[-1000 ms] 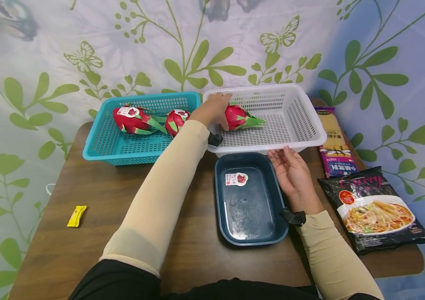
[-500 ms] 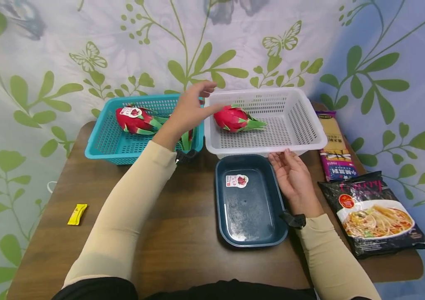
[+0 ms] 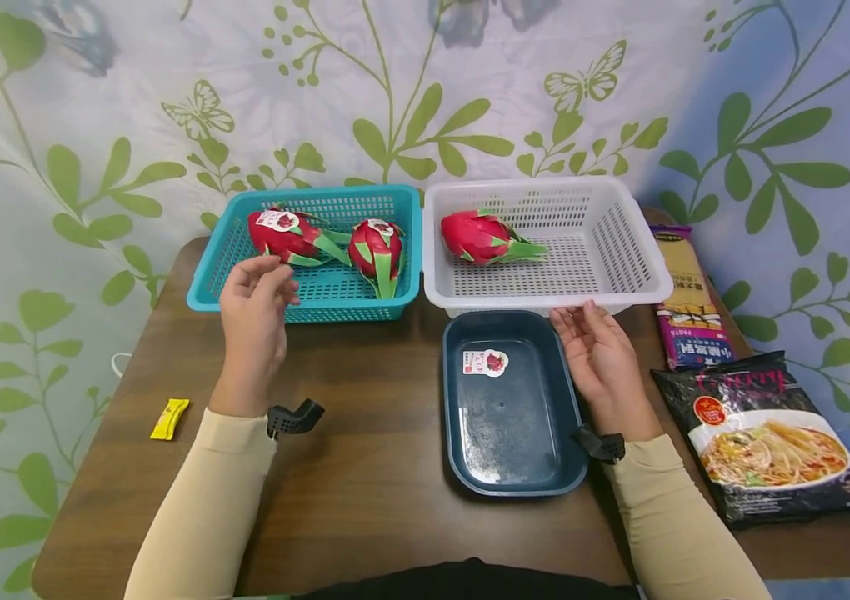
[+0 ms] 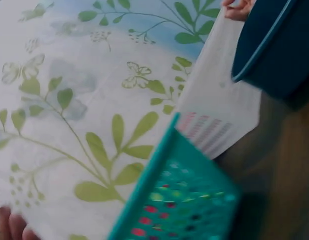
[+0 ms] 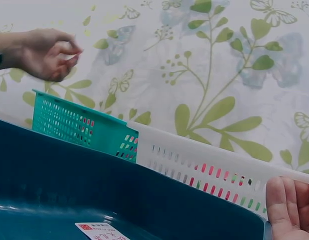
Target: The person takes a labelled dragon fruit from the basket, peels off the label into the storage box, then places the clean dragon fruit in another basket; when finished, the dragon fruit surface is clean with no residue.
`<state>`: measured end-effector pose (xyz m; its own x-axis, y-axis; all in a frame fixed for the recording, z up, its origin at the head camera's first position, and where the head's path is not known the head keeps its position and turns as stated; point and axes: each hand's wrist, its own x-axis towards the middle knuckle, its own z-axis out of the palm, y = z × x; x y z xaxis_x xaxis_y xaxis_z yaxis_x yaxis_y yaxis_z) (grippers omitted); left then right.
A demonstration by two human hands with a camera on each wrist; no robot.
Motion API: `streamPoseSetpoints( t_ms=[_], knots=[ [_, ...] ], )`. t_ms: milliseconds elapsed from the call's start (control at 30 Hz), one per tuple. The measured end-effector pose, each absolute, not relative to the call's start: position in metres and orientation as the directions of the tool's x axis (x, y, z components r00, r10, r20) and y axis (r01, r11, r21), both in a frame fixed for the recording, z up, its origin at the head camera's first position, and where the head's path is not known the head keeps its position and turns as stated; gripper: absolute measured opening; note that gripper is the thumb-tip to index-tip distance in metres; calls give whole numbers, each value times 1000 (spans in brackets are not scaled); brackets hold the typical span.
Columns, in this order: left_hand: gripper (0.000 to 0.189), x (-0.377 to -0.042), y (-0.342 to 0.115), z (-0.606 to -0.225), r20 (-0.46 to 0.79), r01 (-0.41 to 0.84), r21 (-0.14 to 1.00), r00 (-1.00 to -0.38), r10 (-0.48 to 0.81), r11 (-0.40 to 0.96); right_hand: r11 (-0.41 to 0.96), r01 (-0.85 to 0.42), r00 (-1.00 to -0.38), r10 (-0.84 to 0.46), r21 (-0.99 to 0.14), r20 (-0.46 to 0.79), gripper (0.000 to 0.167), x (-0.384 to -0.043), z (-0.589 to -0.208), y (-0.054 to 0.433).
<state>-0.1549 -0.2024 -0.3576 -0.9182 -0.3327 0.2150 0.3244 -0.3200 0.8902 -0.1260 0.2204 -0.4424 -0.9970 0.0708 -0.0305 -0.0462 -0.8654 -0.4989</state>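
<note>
My left hand (image 3: 254,329) hovers above the front left corner of a teal basket (image 3: 346,314), fingers loosely curled and holding nothing. In that basket lie two red dragon fruits, one sideways at the left (image 3: 293,239) and one with leaves toward me (image 3: 375,252). A third dragon fruit (image 3: 479,237) rests at the left end of the white basket (image 3: 545,302). My right hand (image 3: 605,358) is palm up, its fingertips touching the white basket's front rim; the right wrist view shows straight fingers (image 5: 282,200) there.
A dark blue tub (image 3: 515,417) with a sticker (image 3: 485,362) inside stands before the white basket. At the right lie a pasta pack (image 3: 687,308) and a black curry noodle bag (image 3: 773,442). A small yellow packet (image 3: 169,419) lies on the table's left (image 3: 117,500).
My left hand has let go of the dragon fruit in the white basket and moved left, across the teal basket and toward me. The right hand keeps its place at the white rim.
</note>
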Motion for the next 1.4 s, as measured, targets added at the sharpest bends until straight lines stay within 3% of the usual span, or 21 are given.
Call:
streamPoseSetpoints(
  t_ms=[133, 367, 600, 933, 1400],
  knots=[
    [6, -142, -203, -381, 62, 278, 869, -882, -467, -410, -854, -51, -998, 67, -518, -13, 30, -128, -442, 220],
    [17, -135, -195, -407, -101, 270, 821, -798, -594, -503, -862, -40, -998, 55, -505, -14, 29, -128, -443, 218],
    [27, -138, -195, -419, -279, 174, 735, -803, -526, -655, -849, -39, -999, 53, -528, -11, 31, -126, -443, 217],
    [25, -146, -195, -429, -342, 201, 447, -862, -374, -872, -837, -40, -999, 54, -545, -9, 30, -126, -442, 218],
    [16, -154, -199, -433, -318, 219, 381, -881, -350, -898, -835, -46, -998, 60, -549, -6, 32, -123, -443, 222]
  ],
)
